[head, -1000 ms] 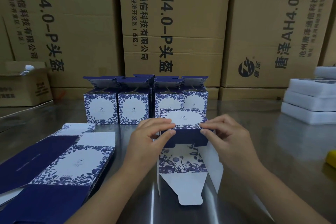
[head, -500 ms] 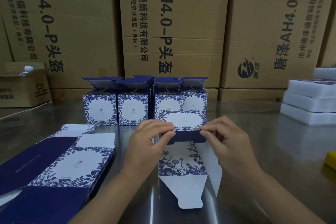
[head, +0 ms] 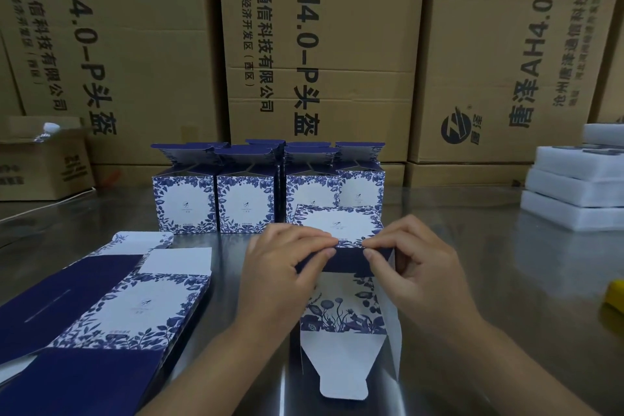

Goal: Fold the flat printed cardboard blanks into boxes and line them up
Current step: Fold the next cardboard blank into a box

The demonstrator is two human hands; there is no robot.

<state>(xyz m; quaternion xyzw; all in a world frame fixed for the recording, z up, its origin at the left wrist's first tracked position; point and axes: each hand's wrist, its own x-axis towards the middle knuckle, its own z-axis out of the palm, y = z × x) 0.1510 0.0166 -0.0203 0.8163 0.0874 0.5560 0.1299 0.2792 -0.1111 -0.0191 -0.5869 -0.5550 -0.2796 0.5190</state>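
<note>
A half-folded blue-and-white floral box (head: 341,311) lies on its side on the steel table (head: 489,280), its open end and white tuck flap pointing toward me. My left hand (head: 280,267) and my right hand (head: 415,267) pinch the dark blue bottom flaps at the box's far end, fingertips nearly meeting. Behind them several finished boxes (head: 246,199) stand in rows with their top lids open. A pile of flat printed blanks (head: 101,311) lies at the near left.
Tall brown shipping cartons (head: 320,54) wall off the back of the table. A small open carton (head: 44,162) sits at the far left. White foam trays (head: 577,186) are stacked at the right, and a yellow object (head: 616,297) shows at the right edge.
Both hands have drawn closer together on the box's far end, pressing the blue flaps inward. The box has hardly shifted.
</note>
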